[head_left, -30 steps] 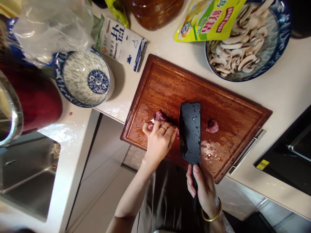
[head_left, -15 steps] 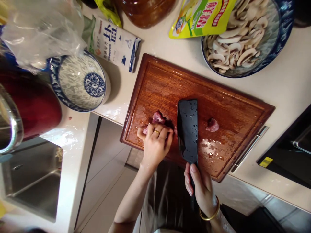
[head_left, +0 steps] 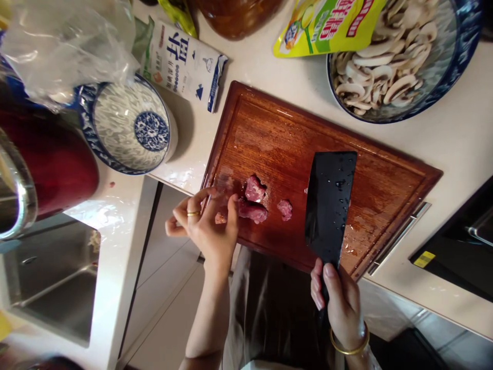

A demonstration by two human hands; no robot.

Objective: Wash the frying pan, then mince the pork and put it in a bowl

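Observation:
My right hand (head_left: 339, 303) is wrapped round the handle of a black cleaver (head_left: 332, 203), whose wet blade hangs over the right half of a brown wooden cutting board (head_left: 269, 123). My left hand (head_left: 206, 226) has its fingers spread at the board's left edge, holding nothing that I can see. Close to its fingertips lie a chunk of raw meat (head_left: 255, 188) and a longer strip of meat (head_left: 253, 210). A small meat piece (head_left: 285, 209) sits alone between these and the blade. The blade hides the board behind it.
A blue-rimmed bowl of sliced mushrooms (head_left: 385, 77) stands at the back right, a yellow seasoning pouch (head_left: 327, 28) against it. On the left are a patterned bowl (head_left: 127, 128), a salt packet (head_left: 185, 61), a red pot (head_left: 50, 169) and a sink (head_left: 54, 288).
My left hand has let go of the meat and moved left, its fingers opening. The cleaver has shifted right and turned, now covering where the right-hand meat piece lay.

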